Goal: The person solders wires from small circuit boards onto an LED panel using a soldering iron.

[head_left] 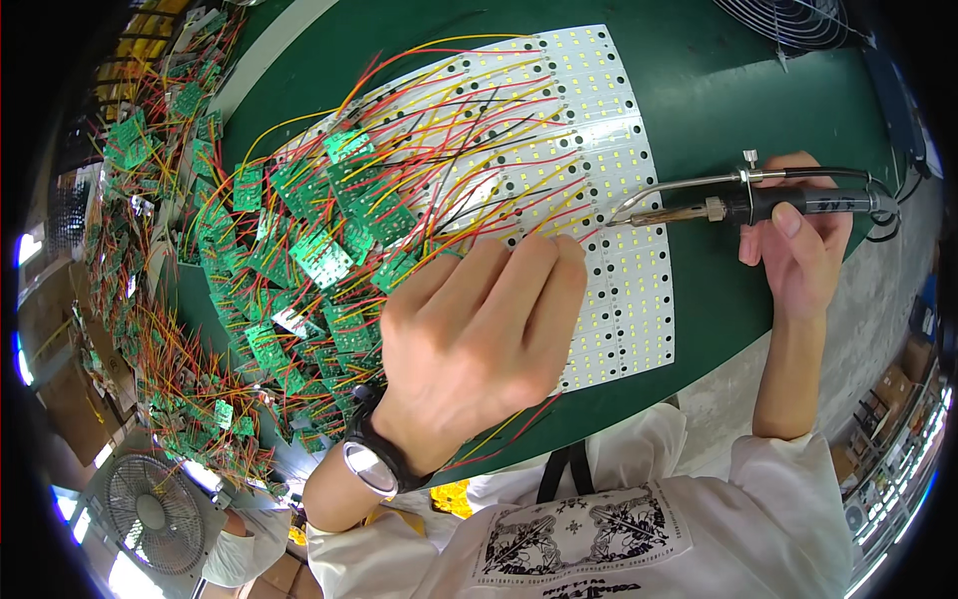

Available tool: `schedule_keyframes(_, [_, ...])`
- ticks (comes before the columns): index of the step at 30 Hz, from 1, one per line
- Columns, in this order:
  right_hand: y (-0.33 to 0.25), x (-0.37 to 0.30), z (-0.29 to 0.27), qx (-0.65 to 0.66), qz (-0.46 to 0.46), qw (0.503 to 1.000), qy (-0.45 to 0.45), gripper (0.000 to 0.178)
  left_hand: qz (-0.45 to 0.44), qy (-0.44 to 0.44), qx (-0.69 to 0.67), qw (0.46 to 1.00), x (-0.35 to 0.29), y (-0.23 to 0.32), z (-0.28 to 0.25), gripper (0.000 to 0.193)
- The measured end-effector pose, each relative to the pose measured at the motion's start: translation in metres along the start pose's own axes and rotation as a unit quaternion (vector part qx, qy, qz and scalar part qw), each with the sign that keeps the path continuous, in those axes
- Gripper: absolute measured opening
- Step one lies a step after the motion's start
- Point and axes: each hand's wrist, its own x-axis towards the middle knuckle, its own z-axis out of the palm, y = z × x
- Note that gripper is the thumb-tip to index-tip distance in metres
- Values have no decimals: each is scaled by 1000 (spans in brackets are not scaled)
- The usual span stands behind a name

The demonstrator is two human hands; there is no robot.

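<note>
My left hand, with a black watch on its wrist, is closed over the white LED panel. Its fingertips are mostly hidden, but a thin red wire pokes out past them toward the iron's tip. My right hand grips a black-handled soldering iron with a curved metal feed tube clamped above it. The tip of the iron meets the panel just right of my left fingers. Green circuit boards with red, yellow and black wires lie heaped across the panel's left part.
More wired boards pile along the left side of the green table. A wire fan guard stands at the far right edge, and a grey fan at lower left. A black cable trails from the iron. Another person's arm shows at lower left.
</note>
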Motion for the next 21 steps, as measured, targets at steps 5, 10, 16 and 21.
schedule_keyframes(5, [-3, 1, 0, 7, -7, 1000, 9, 30, -3, 4, 5, 1000, -1, 1, -2, 23])
schedule_keyframes(10, [4, 5, 4, 25, -8, 1000, 1, 27, -16, -4, 14, 1000, -7, 4, -12, 14])
schedule_keyframes(16, [3, 1, -1, -12, 19, 999, 28, 25, 9, 90, 14, 996, -4, 20, -41, 21])
schedule_keyframes(21, [6, 3, 2, 2, 23, 999, 27, 26, 18, 101, 20, 994, -37, 48, -91, 28])
